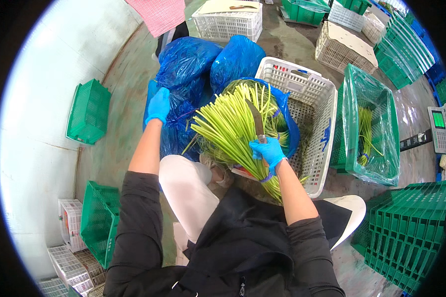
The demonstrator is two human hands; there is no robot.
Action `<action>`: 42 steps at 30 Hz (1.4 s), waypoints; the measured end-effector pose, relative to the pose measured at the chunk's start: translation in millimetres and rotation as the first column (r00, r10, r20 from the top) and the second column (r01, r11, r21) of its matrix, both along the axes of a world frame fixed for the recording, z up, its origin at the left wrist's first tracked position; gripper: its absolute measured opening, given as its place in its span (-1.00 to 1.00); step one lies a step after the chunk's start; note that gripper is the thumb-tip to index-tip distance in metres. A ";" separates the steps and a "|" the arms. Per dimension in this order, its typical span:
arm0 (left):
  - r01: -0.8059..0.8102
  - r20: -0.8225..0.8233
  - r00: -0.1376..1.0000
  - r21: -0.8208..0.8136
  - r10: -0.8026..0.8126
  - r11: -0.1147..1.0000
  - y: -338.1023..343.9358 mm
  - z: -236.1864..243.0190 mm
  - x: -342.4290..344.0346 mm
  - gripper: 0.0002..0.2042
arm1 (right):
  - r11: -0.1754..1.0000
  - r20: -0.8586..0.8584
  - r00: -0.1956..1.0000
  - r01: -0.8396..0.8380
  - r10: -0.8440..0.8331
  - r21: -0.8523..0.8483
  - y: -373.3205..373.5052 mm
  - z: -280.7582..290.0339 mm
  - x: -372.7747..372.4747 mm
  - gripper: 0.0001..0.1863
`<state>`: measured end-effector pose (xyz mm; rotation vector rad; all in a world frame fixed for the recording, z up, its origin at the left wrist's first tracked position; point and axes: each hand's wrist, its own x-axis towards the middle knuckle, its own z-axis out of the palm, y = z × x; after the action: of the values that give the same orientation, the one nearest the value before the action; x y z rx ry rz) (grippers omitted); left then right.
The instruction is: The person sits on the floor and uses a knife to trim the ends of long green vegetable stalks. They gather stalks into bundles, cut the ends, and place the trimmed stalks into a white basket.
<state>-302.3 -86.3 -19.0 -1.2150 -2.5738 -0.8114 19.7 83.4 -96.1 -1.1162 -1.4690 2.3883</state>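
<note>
In my right hand (267, 152), gloved in blue, is a knife (256, 119) with a curved, dark blade pointing away from me. The blade lies over a large bunch of garlic scapes (223, 121), long green stems with purple bands near the lower end. These stems rest across a white crate (327, 133), partly on an opened blue bag (291, 126) inside it. To the left, my blue-gloved left hand (158, 105) is closed on the edge of a blue plastic bag (187, 62). Its fingertips are partly hidden by the plastic.
Another full blue bag (238, 59) sits behind the stems. A plastic-lined green crate (349, 114) at right holds banded scapes (365, 131). Stacked green crates (406, 227) stand near right, a scale (438, 128) beyond. A person in a pink checked garment (158, 15) is at far left.
</note>
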 end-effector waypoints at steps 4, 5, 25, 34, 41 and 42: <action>0.263 0.486 0.831 0.081 -0.268 0.961 25.6 -49.8 44.2 -0.86 | 0.994 -0.059 0.993 0.103 -0.105 -0.034 -2.7 -3.9 5.1 -0.85; 0.409 0.488 0.768 0.125 -0.415 0.904 35.7 -62.5 65.4 -0.88 | 0.989 -0.088 0.986 0.140 -0.144 -0.048 -4.1 -4.3 6.7 -0.84; 0.728 -0.169 0.610 -0.266 -0.774 0.632 75.8 -70.2 189.7 -0.93 | 0.896 0.097 0.905 0.425 -0.415 -0.132 -12.5 -3.2 23.7 -0.82; 0.717 -0.253 0.536 -0.367 -0.806 0.592 59.0 -39.2 197.2 -0.95 | 0.943 -0.155 0.931 0.322 -0.332 -0.087 -44.7 5.3 25.6 -0.84; 0.766 -0.275 0.345 -0.471 -0.897 0.439 65.2 -24.8 187.9 -0.96 | 0.986 -0.061 0.995 0.092 -0.084 0.141 -39.4 3.0 23.0 -0.84; 0.762 -0.280 0.341 -0.477 -0.897 0.438 64.8 -19.6 184.2 -0.96 | 0.987 -0.060 0.994 0.102 -0.095 0.126 -36.9 4.6 24.7 -0.84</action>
<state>-118.1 -21.6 -38.6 -2.5308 -1.4842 -0.1415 44.3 46.4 -91.5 -1.0601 -1.4905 2.2064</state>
